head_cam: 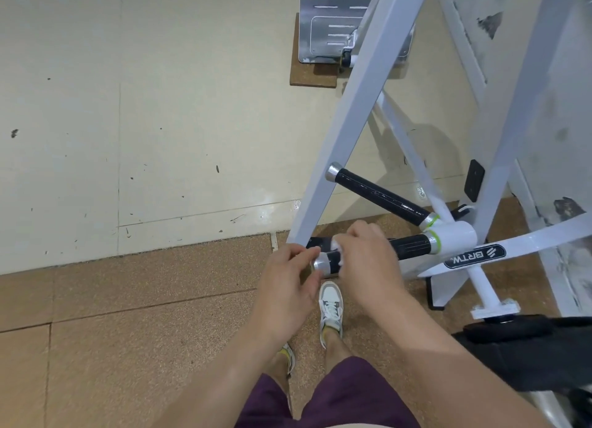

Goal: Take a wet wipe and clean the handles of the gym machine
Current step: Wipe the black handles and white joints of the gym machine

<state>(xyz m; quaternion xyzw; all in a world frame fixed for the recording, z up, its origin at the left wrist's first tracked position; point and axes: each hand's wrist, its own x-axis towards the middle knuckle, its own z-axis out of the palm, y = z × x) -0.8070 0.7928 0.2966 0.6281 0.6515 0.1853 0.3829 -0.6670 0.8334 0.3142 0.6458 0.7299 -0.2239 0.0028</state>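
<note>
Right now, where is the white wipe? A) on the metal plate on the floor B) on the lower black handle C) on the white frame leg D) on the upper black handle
B: the right hand grips the wet wipe round the lower handle, the left hand pinching its silver end; nothing touches the upper handle.

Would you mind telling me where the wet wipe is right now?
In the head view, lower centre: the wet wipe is wrapped on the lower handle under the right hand, beside the handle's silver end cap.
</note>
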